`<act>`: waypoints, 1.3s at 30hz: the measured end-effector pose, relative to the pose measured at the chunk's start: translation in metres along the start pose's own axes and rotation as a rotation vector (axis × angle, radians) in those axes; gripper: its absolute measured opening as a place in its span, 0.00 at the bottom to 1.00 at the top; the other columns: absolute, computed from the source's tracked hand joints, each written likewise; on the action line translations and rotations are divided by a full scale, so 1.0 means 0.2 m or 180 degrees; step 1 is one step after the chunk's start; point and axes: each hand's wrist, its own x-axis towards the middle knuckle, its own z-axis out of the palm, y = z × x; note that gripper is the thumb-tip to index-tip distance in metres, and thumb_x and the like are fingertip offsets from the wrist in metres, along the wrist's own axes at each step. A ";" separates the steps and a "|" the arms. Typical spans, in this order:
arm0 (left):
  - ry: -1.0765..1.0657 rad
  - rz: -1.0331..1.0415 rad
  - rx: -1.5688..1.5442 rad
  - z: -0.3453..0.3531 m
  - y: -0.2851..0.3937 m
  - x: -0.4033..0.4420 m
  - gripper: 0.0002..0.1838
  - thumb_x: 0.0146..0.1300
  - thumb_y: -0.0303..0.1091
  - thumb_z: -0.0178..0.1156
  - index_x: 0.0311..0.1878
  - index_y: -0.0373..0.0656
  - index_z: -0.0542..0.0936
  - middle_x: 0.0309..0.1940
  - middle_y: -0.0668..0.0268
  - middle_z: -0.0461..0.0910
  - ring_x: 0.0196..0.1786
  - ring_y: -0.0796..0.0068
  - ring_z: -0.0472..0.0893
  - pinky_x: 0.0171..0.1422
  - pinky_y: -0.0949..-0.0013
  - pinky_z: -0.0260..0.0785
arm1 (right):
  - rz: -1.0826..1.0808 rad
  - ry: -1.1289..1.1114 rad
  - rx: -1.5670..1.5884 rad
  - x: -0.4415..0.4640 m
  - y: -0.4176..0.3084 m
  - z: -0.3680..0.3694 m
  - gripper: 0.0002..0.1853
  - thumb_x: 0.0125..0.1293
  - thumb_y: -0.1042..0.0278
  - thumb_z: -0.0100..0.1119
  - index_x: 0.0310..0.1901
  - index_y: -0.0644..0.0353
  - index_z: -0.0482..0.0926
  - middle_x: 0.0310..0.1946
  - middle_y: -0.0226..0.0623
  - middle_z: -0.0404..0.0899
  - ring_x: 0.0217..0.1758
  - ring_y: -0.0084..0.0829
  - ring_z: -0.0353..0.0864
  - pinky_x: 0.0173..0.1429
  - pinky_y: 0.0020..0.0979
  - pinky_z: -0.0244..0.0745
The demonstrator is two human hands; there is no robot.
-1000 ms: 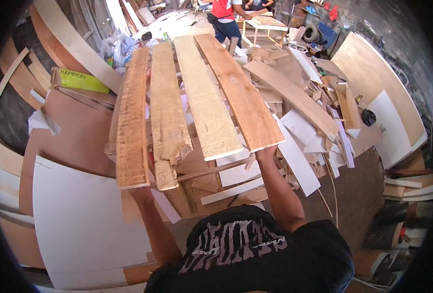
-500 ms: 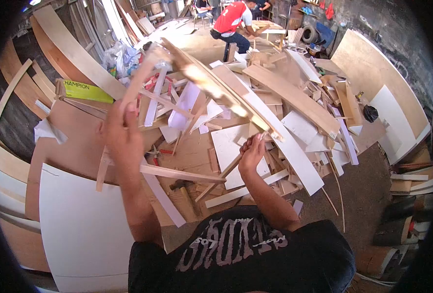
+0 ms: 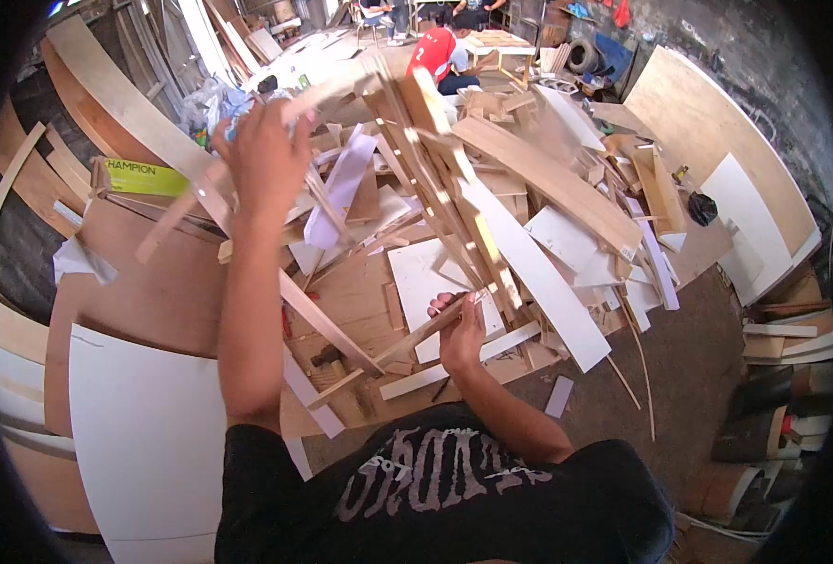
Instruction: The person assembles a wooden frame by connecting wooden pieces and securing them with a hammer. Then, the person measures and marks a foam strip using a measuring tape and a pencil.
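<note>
Held up in front of me is a frame of thin wooden strips (image 3: 330,321), tilted and partly blurred by motion. My left hand (image 3: 268,164) is raised high, its fingers curled round a blurred upper strip. Lower down, my right hand (image 3: 459,331) is closed round another strip of the frame. Long wooden battens (image 3: 435,141), with sunlight falling across them, rise close above my right hand; whether they join the frame I cannot tell. Beneath it lies a white board (image 3: 426,268) among scattered offcuts.
Wood offcuts cover the worktable, including a long white plank (image 3: 543,282) and a wide brown plank (image 3: 548,183). Large curved panels (image 3: 727,141) lean at the right. A white sheet (image 3: 149,442) stands at the left. A person in a red vest (image 3: 435,54) bends down behind.
The wooden frame has tilted and turned in my hands. My left hand has moved up and slightly right; my right hand has come down and left. The sunlit battens now stand steeper.
</note>
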 end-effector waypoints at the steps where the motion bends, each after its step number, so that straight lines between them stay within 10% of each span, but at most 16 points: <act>1: 0.0190 0.0003 -0.0186 0.02 -0.04 0.04 0.22 0.70 0.48 0.60 0.54 0.39 0.81 0.47 0.53 0.83 0.51 0.52 0.82 0.72 0.47 0.52 | 0.0018 -0.0361 -0.0080 0.00 -0.03 0.00 0.17 0.81 0.52 0.46 0.50 0.62 0.69 0.43 0.44 0.79 0.46 0.39 0.83 0.56 0.43 0.82; 4: 0.0498 0.0096 -0.0623 0.02 -0.09 0.08 0.23 0.68 0.48 0.63 0.59 0.41 0.79 0.50 0.53 0.81 0.53 0.50 0.80 0.69 0.50 0.59 | 0.0296 -0.0818 -0.0194 -0.03 -0.11 0.14 0.15 0.82 0.55 0.44 0.51 0.60 0.70 0.46 0.46 0.81 0.51 0.41 0.85 0.60 0.46 0.82; 9: -0.1778 -0.0183 -0.2134 -0.03 0.08 -0.33 0.31 0.64 0.44 0.68 0.65 0.36 0.75 0.60 0.47 0.78 0.62 0.44 0.76 0.70 0.56 0.66 | 0.0408 -0.0860 -0.0091 0.02 -0.10 0.41 0.13 0.81 0.60 0.46 0.53 0.61 0.71 0.51 0.47 0.82 0.56 0.41 0.84 0.64 0.47 0.81; 12: -0.1821 -0.0284 -0.2102 -0.14 0.20 -0.60 0.30 0.63 0.49 0.69 0.61 0.38 0.78 0.60 0.49 0.79 0.64 0.49 0.77 0.74 0.52 0.62 | 0.0433 -0.0951 -0.0125 0.03 -0.12 0.50 0.13 0.82 0.60 0.45 0.53 0.61 0.72 0.53 0.47 0.81 0.59 0.42 0.83 0.65 0.45 0.81; 21: -0.0561 0.0047 -0.0677 -0.38 0.20 -0.87 0.20 0.54 0.37 0.73 0.51 0.48 0.87 0.39 0.68 0.85 0.38 0.70 0.81 0.79 0.41 0.57 | 0.0641 -0.1334 0.0118 -0.06 -0.20 0.67 0.10 0.80 0.66 0.48 0.56 0.60 0.71 0.59 0.48 0.79 0.65 0.41 0.79 0.72 0.44 0.74; 39: -0.0231 0.0301 -0.0819 -0.51 0.28 -0.66 0.12 0.56 0.38 0.72 0.44 0.53 0.89 0.38 0.73 0.88 0.40 0.78 0.83 0.71 0.56 0.68 | 0.0022 -0.1726 -0.0430 -0.10 -0.40 0.66 0.13 0.81 0.64 0.46 0.60 0.58 0.70 0.60 0.49 0.78 0.64 0.43 0.80 0.66 0.40 0.82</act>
